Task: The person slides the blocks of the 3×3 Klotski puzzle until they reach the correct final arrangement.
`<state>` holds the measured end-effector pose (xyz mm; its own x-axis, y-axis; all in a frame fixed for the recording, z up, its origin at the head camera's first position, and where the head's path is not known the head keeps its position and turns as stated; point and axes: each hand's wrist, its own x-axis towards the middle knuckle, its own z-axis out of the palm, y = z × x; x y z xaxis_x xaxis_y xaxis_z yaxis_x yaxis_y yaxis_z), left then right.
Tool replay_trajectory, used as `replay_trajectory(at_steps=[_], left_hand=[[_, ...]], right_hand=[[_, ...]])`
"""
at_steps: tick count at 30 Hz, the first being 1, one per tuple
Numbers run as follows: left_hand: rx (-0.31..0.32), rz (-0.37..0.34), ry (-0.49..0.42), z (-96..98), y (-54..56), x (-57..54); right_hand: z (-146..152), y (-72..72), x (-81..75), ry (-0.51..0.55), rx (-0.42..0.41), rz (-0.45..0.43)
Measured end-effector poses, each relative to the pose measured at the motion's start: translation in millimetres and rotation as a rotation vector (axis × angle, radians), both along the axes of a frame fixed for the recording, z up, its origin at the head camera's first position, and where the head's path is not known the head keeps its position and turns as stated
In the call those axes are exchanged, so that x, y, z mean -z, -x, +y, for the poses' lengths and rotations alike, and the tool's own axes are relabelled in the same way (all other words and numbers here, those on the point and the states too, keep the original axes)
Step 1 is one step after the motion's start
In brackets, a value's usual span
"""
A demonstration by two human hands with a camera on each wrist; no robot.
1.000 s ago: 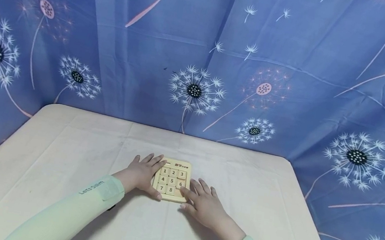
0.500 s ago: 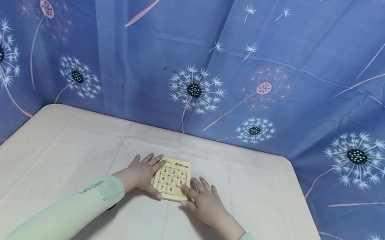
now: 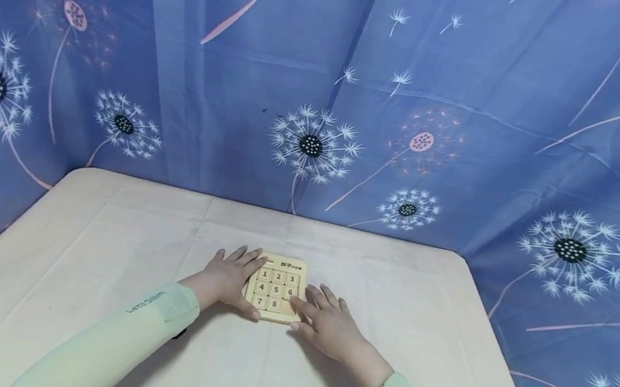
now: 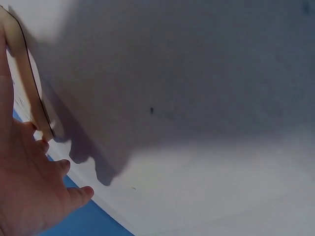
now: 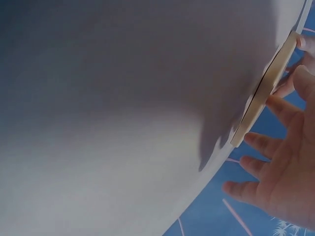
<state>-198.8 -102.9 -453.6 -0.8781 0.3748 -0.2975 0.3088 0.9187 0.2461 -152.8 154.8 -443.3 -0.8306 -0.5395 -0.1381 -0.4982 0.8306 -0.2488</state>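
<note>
A pale yellow sliding number puzzle [image 3: 278,319] lies on the table with tiles 1 to 8 in order and a bare slot at its lower right. My left hand [image 3: 228,279] rests along its left side, fingers spread at the upper left corner and thumb at the lower edge. With its index fingertip my right hand [image 3: 333,328] touches the lower part of tile 6 [image 3: 289,291]; its thumb sits by the lower right corner. In the left wrist view the puzzle's side [image 4: 28,73] shows beside the palm. The right wrist view shows the puzzle's edge [image 5: 266,88] beyond extended fingers.
A cream cloth covers the table [image 3: 131,230], whose rounded far edge meets a blue curtain [image 3: 227,112] printed with dandelions. The curtain also hangs at the left and right sides. Light green sleeves [image 3: 119,331] cover both forearms.
Tile 6 has slid slightly up, level with 4 and 5, with the right index finger following it. The left hand stays in place. The head view has shifted a little.
</note>
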Motion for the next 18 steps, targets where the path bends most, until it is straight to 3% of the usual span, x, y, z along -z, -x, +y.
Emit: replay_trajectory(at_steps=[18], left_hand=[[0.002,-0.019,-0.037,-2.9,1.7,-3.3]], right_hand=[[-3.7,6.6,2.1,0.011,-0.022,-0.01]])
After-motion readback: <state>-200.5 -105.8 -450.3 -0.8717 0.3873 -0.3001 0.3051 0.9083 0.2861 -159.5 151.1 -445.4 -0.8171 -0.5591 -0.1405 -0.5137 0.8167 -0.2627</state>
